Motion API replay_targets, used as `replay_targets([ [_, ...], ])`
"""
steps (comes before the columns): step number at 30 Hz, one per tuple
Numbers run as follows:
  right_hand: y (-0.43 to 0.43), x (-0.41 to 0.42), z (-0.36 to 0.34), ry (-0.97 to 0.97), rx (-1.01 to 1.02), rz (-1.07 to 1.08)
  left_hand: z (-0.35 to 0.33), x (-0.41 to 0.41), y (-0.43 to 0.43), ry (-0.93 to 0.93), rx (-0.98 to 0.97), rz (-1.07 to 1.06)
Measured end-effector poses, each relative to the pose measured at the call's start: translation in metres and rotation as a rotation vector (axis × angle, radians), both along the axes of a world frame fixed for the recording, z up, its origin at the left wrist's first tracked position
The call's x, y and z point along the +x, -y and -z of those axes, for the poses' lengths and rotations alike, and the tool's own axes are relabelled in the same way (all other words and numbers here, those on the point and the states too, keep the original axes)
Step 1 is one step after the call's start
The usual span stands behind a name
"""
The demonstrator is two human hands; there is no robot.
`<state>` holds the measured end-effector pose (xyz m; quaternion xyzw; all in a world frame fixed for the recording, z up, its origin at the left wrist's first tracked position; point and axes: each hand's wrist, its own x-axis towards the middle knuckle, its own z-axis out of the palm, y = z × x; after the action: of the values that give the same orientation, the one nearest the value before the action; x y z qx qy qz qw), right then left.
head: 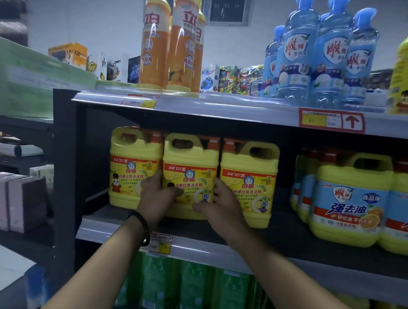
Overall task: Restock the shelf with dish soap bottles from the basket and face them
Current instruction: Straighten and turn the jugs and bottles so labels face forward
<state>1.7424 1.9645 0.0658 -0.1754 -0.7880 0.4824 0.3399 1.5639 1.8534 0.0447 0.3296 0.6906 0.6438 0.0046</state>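
Three yellow dish soap jugs with red caps stand side by side on the middle shelf [214, 245]. I hold the middle jug [189, 168] from both sides. My left hand [157, 197] grips its left lower edge, fingers curled round the side next to the left jug [132, 165]. My right hand [220, 207] grips its right lower edge, fingers in the gap beside the right jug [249, 181]. The middle jug's label faces me. No basket is in view.
Yellow jugs with blue labels [350, 200] stand at the right of the same shelf. The top shelf carries tall orange bottles [170, 39] and clear blue bottles [319, 56]. Green bottles [185, 287] fill the shelf below. A dark side shelf with boxes [11, 200] stands at the left.
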Motion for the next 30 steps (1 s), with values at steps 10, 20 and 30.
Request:
replay_targets([
  [10,0.005,0.009,-0.001,0.002,-0.043,-0.278,-0.023,0.095,0.033,-0.028,0.052,0.061],
  [20,0.018,-0.005,0.005,-0.051,0.274,-0.118,-0.018,0.086,0.057,-0.102,0.135,0.061],
  [30,0.015,-0.016,-0.004,0.062,0.446,0.281,-0.010,0.046,0.061,-0.318,0.081,-0.058],
])
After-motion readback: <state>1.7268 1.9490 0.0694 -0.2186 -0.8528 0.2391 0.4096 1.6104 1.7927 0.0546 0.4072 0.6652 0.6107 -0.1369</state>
